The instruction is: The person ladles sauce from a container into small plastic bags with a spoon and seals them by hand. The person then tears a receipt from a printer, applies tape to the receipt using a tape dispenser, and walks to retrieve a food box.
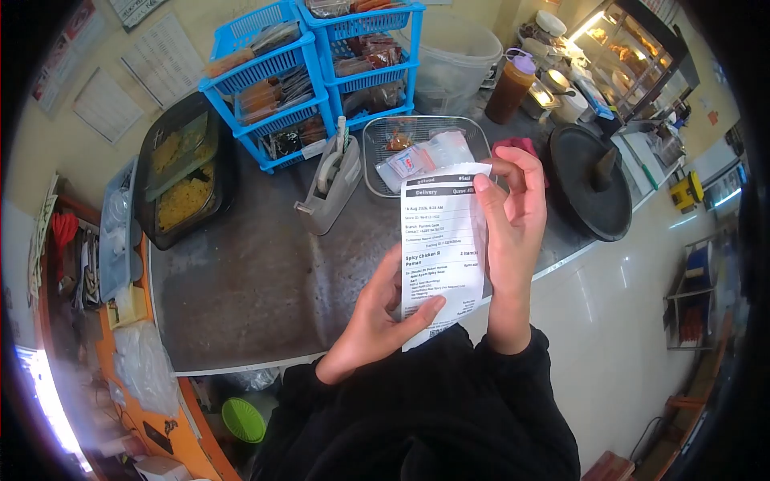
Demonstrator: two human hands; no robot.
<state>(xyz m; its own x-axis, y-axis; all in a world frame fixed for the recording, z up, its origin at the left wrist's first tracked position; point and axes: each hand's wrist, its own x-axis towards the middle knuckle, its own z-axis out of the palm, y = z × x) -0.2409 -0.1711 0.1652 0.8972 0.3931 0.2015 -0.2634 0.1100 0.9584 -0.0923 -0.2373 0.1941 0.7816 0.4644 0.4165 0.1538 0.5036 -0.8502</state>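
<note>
A long white printed receipt [439, 240] hangs upright before my chest, its dark header reading "Delivery". My right hand [516, 212] pinches its upper right corner between thumb and fingers. Lower down, my left hand [385, 313] grips the left edge, with the thumb across the front and the fingers behind the paper. Just beyond the receipt sits a clear basket [373, 160] holding plastic packets [433, 156]. To its left a grey tape dispenser [330, 188] stands on the dark counter.
Blue stacked racks [265, 80] with packets stand at the back. Left of them is a black tray [156, 228] of yellow food. A sauce bottle [511, 86] and a large stone mortar [573, 180] are at the right. The dark counter [241, 297] ends at a pale front edge.
</note>
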